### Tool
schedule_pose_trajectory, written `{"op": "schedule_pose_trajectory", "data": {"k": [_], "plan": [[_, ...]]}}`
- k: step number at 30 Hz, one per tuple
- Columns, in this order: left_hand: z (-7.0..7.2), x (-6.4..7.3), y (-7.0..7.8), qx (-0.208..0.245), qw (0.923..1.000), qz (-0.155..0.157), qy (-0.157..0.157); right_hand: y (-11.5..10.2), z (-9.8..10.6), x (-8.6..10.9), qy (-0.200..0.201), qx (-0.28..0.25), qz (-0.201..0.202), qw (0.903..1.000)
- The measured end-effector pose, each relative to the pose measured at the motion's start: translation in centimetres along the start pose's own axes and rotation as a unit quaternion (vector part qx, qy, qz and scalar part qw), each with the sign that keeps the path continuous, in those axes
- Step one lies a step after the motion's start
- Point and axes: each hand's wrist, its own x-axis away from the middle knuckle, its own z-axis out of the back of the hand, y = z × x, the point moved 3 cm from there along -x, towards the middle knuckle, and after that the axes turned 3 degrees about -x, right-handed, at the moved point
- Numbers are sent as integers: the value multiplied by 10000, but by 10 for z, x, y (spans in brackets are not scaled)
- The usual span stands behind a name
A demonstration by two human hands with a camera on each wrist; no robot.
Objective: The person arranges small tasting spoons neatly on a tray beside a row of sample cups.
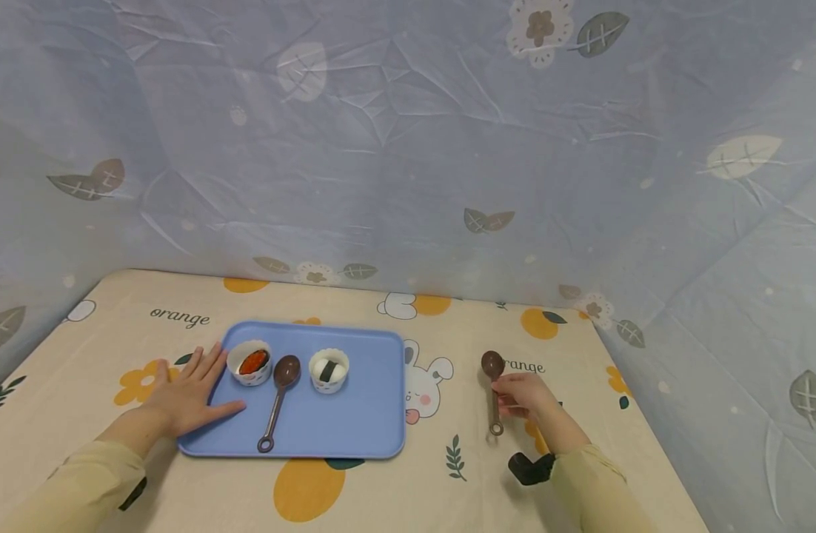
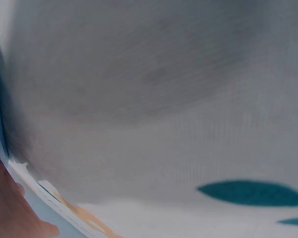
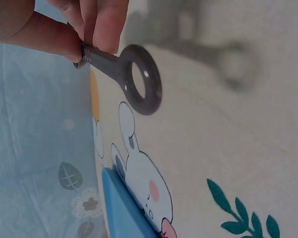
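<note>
My right hand [image 1: 523, 394] pinches a brown spoon [image 1: 493, 366] by its handle, to the right of the tray. In the right wrist view the spoon's ring end [image 3: 148, 79] sticks out past thumb and fingers and casts a shadow on the cloth. With fingers spread, my left hand [image 1: 188, 396] lies at the left edge of the blue tray [image 1: 368, 429]. Its thumb reaches over the rim. On the tray, a second brown spoon [image 1: 279, 400] lies between a cup with orange-red topping [image 1: 250, 363] and a cup with a white piece banded in black [image 1: 329, 370].
A cream tablecloth [image 1: 441, 481] printed with oranges, leaves and a rabbit covers the table. Pale blue-grey fabric [image 1: 381, 148] with leaf prints rises behind it and along the right side. Black devices [image 1: 532, 468] are worn at the wrists.
</note>
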Motion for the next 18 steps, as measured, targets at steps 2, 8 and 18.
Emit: {"op": "schedule_pose_trajectory", "data": {"k": [2, 8, 18], "plan": [[0, 0, 1, 33, 10000, 7, -19, -2, 0, 1, 17, -15, 12, 10000], [2, 0, 2, 37, 10000, 16, -35, -8, -2, 5, 14, -50, -2, 10000], [2, 1, 1, 12, 10000, 0, -10, -18, -7, 10, -197, -232, 100, 9995]]}}
